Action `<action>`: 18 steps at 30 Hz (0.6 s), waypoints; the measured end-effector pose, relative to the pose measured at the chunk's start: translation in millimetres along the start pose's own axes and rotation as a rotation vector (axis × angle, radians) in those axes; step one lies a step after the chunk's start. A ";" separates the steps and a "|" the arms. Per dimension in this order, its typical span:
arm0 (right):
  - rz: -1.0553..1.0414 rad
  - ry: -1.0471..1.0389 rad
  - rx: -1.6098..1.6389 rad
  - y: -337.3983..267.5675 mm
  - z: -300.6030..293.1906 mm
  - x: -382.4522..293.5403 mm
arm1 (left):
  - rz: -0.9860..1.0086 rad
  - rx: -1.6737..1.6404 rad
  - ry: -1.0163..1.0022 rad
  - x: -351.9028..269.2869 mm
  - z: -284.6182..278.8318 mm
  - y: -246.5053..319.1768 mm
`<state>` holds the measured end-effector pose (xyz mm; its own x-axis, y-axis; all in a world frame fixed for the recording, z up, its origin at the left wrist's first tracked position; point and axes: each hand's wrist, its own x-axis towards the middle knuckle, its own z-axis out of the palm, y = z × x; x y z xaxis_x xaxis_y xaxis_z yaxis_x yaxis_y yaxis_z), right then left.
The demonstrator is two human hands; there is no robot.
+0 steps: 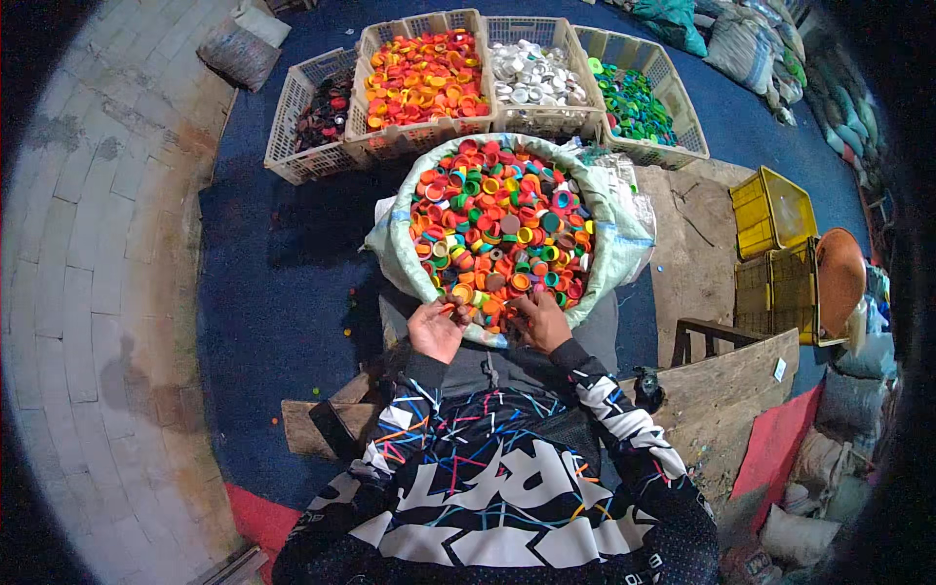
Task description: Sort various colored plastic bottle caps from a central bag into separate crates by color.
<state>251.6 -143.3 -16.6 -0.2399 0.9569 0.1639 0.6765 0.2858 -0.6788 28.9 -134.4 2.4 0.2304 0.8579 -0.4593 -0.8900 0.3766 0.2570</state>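
An open woven plastic sack (398, 241) with a rolled rim stands before me, full of mixed plastic bottle caps (504, 219). At the sack's near left rim, my left hand (440, 327) has its fingers curled around an orange cap. My right hand (542, 320) is at the near right rim with its fingertips down among the caps; whether it grips one cannot be made out. Beyond the sack, plastic crates hold caps by colour: dark (324, 110), red, orange and yellow (424, 77), white (537, 73), and green and blue (636, 102).
A wooden bench (731, 387) lies at the right, near yellow crates (753, 216) and an orange basin (839, 281). Filled sacks (738, 55) line the far right. Another sack (238, 55) lies by the brick paving at the left. A few caps lie on the blue floor covering.
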 end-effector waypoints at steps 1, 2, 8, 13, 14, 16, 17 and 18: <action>-0.051 0.000 -0.059 3.2 3.7 1.4 | -0.009 -0.027 -0.001 -3.2 -1.8 0.8; -0.101 0.000 -0.118 6.1 7.0 2.0 | 0.006 -0.004 0.021 -5.6 -3.2 0.4; -0.079 -0.038 -0.194 18.3 20.8 2.6 | -0.038 0.165 0.128 -8.8 -8.7 -6.6; -0.113 0.050 -0.087 8.6 13.8 6.7 | -0.003 0.478 0.168 -6.6 -11.6 -25.8; -0.105 0.076 -0.050 5.8 10.9 7.0 | 0.093 0.809 0.157 -3.1 -17.2 -31.1; -0.058 0.142 0.029 9.5 8.8 6.5 | 0.457 1.482 0.121 0.0 -21.9 -43.3; -0.014 0.206 0.110 11.9 7.7 5.5 | 0.454 1.483 0.117 2.1 -24.1 -48.8; -0.013 0.206 0.109 15.7 8.2 2.9 | 0.492 1.657 0.139 0.7 -15.1 -51.4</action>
<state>255.8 -136.5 -32.7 -0.0934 0.9466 0.3086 0.5925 0.3020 -0.7469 68.8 -158.4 -24.0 -0.0280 0.9927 -0.1175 0.4752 0.1166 0.8721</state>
